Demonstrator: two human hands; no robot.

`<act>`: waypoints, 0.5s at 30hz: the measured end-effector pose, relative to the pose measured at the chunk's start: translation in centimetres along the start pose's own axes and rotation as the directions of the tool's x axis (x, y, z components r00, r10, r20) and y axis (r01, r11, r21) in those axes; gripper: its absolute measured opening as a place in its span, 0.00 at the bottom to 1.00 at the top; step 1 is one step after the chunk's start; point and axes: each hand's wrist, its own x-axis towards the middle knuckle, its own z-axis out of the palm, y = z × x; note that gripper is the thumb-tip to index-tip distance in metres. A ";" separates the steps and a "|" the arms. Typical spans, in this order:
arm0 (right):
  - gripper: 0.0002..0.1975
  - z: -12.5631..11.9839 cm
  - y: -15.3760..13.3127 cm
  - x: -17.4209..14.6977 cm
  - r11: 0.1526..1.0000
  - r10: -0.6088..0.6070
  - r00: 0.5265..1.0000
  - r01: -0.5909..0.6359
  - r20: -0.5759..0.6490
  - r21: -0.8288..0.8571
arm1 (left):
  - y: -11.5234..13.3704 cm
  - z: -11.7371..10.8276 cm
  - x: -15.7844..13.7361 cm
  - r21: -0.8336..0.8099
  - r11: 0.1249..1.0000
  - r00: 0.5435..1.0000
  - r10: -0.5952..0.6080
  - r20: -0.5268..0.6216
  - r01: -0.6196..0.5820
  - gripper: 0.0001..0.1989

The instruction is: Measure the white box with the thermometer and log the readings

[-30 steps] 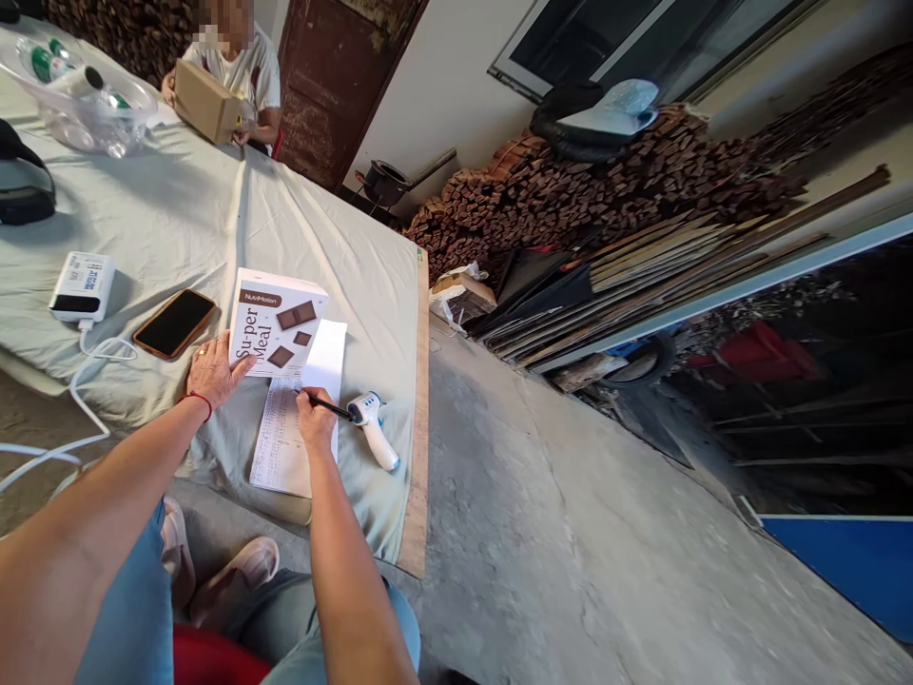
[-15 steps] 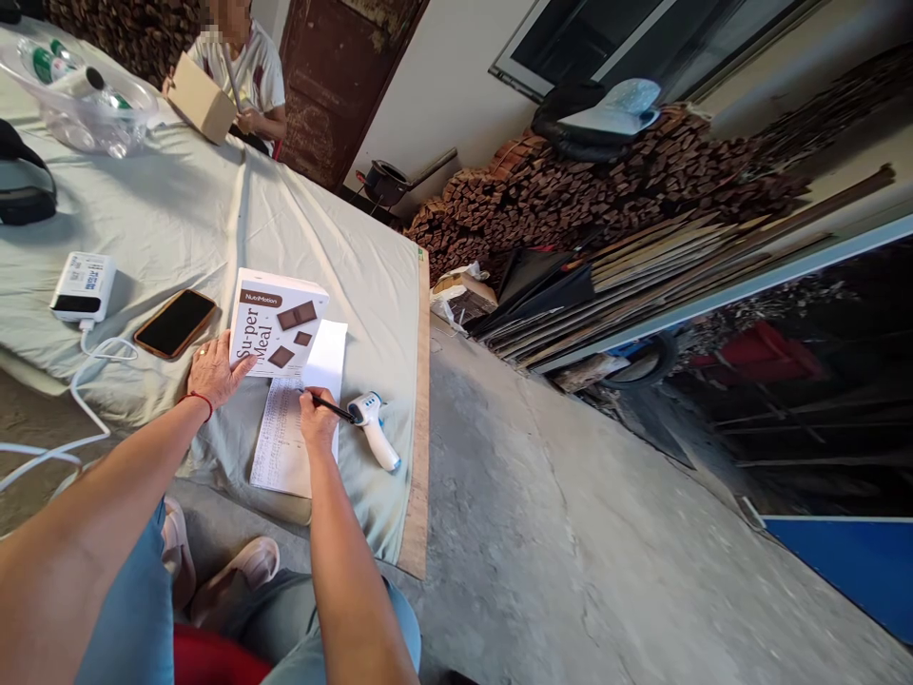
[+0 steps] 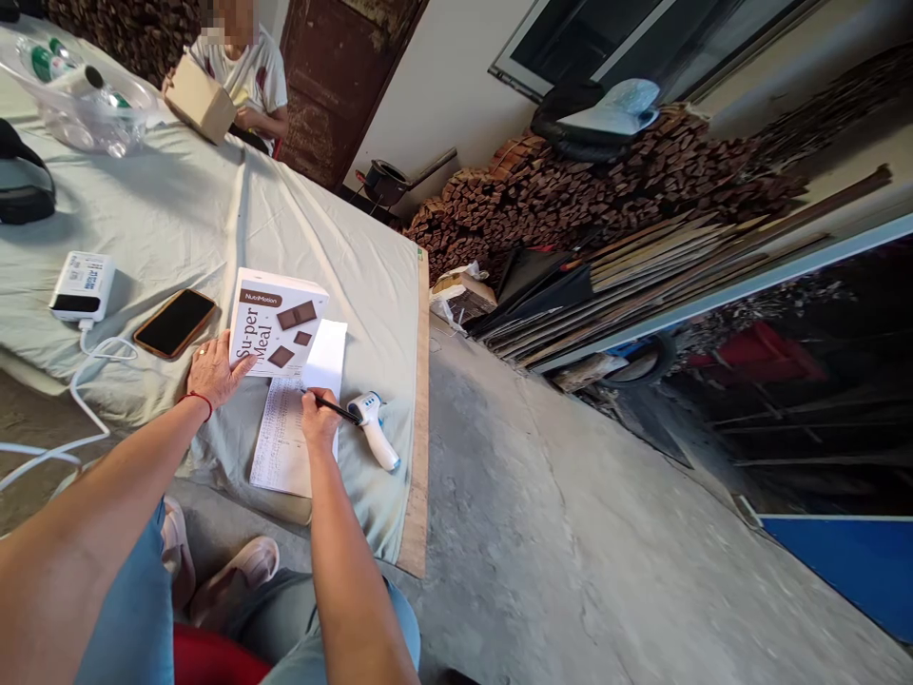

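Note:
My left hand [image 3: 216, 369] grips the lower left edge of a white box [image 3: 281, 319] printed "NutriMotion Su-per Meal", with the thumb across its front. A black pen [image 3: 337, 409] is pinched in my right hand [image 3: 319, 415], over a sheet of paper [image 3: 281, 442] covered in small handwriting. The box hides part of the sheet's upper left. Just right of that hand, a white and blue infrared thermometer [image 3: 376, 433] lies on the cloth, close to the pen's rear end.
On the cloth-covered table [image 3: 178, 200] lie a phone [image 3: 175, 323] and a white power bank [image 3: 84, 287] with a cable. A clear plastic basin [image 3: 100, 119] holds bottles. Across the table, a person [image 3: 249, 81] sits by a cardboard box [image 3: 198, 100]. Stacked firewood [image 3: 571, 190] lines the wall.
My right hand and pen have shifted very slightly right over the paper. My left hand and the box stay put. Across the table, the seated person's arm has moved a little.

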 end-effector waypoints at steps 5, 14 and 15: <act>0.14 0.0 0.0 0.1 1.000 -0.006 1.000 0.007 0.018 -0.030 | 0.1 0.0 0.0 0.013 1.000 1.000 -0.006 0.001 0.006 0.38; 0.14 -0.1 -0.7 0.0 0.999 0.030 0.999 -0.030 0.015 -0.031 | 0.0 0.0 0.0 0.004 1.000 1.000 -0.023 0.009 0.023 0.39; 0.15 -0.1 -0.8 0.0 0.999 0.035 0.999 -0.035 0.013 -0.029 | 0.0 0.0 0.0 0.002 1.000 1.000 -0.023 0.008 0.023 0.38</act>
